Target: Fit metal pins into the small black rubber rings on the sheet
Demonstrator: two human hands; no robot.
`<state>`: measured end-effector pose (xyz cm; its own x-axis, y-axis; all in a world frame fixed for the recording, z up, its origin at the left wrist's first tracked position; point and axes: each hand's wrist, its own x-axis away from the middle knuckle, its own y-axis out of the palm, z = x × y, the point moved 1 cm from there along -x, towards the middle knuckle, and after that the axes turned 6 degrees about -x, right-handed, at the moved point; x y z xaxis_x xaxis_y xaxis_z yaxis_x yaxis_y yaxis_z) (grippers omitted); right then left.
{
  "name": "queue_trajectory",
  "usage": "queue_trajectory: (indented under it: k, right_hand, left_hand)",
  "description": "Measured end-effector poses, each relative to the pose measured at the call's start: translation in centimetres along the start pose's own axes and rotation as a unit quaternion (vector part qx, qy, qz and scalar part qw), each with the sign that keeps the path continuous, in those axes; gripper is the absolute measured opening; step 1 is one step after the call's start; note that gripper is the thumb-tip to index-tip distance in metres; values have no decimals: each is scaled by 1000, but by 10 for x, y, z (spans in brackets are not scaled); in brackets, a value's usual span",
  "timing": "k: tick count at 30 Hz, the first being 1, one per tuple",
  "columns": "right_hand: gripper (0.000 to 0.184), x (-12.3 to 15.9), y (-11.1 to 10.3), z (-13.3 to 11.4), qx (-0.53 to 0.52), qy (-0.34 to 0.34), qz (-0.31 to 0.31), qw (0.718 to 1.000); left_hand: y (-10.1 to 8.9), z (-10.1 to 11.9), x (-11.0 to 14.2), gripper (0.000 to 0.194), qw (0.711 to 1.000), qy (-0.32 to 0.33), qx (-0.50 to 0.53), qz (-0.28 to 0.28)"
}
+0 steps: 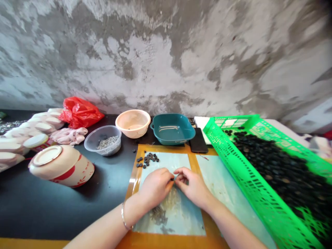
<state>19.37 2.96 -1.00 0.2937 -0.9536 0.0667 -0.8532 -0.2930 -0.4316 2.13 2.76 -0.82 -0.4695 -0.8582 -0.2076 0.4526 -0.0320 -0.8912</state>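
My left hand (pixel 157 184) is closed, its fingertips pinching a small black piece (pixel 172 179) over the light blue sheet (pixel 178 221). Close beside it on the right, my right hand (pixel 193 188) is closed too, thumb and forefinger brought together near that piece. Whatever sits between the right fingertips is too small to make out. Beyond the left hand lie several small black rings (pixel 148 159) with holes in the middle. Partly hidden by the left forearm, a loose heap of thin metal pins (pixel 158 215) rests on the sheet.
A green crate (pixel 241 186) full of black pieces (pixel 275 162) stands at the right. Behind the sheet are a teal basin (pixel 173 138), a pink bowl (pixel 133 133), a phone (pixel 198 141) and a clear bowl (pixel 89 147) with metal pins. A paper tub (pixel 70 166) and red bag (pixel 80 112) stand left.
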Motion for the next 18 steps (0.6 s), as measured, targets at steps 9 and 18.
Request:
queue_trajectory:
  k: [9,18]
  right_hand:
    - [20,-5,2,1,82,-65,54,993]
    - [17,-26,3,37,143,-146,38,978]
  left_hand:
    - [-14,-25,-3,18,992,-54,-78,84]
    - [-7,-69,-4,23,973,9,-154,169]
